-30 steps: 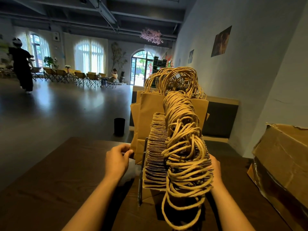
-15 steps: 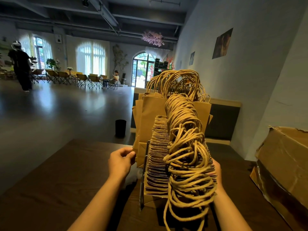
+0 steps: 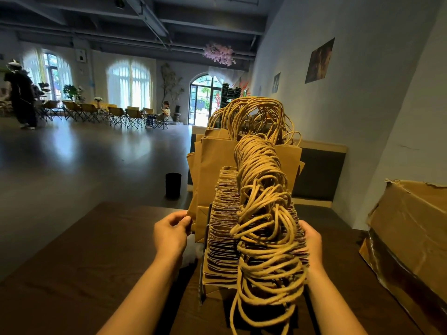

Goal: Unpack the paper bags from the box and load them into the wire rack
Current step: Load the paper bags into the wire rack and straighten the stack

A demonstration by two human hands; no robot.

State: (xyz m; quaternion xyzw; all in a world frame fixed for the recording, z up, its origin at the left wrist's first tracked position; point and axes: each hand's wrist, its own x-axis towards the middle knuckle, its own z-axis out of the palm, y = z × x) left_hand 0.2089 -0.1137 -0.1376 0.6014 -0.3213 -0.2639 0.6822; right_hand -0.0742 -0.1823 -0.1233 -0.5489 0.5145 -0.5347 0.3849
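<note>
— Well, both hands are working the stack. The left hand [image 3: 170,234] is pinching the edge of a bigger bag at nine o'clock of the row, thumb and fingers curled onto the paper. The right hand [image 3: 313,243] is pressing in at three o'clock; whether its fingers are gripping or lying flat, I cannot tell, since the bags are hiding them.

— Anything shifting since a second ago?

— Barely. The left fingers are closing tighter on that edge, and the right hand is showing a little more beside the stack. The paper bags [image 3: 225,228] are standing upright, packed in the wire rack [image 3: 202,267], their cord handles [image 3: 263,213] spilling toward us. Taller bags [image 3: 212,165] are standing behind, at twelve o'clock.

— So nearly done?

— Probably squaring up what is already loaded, I'd judge. The box [image 3: 408,238] is sitting well apart at three o'clock on the table [image 3: 84,262], flap torn; whether more bags are waiting inside, nobody can see. A black bin [image 3: 173,185] is standing on the floor beyond.
</note>
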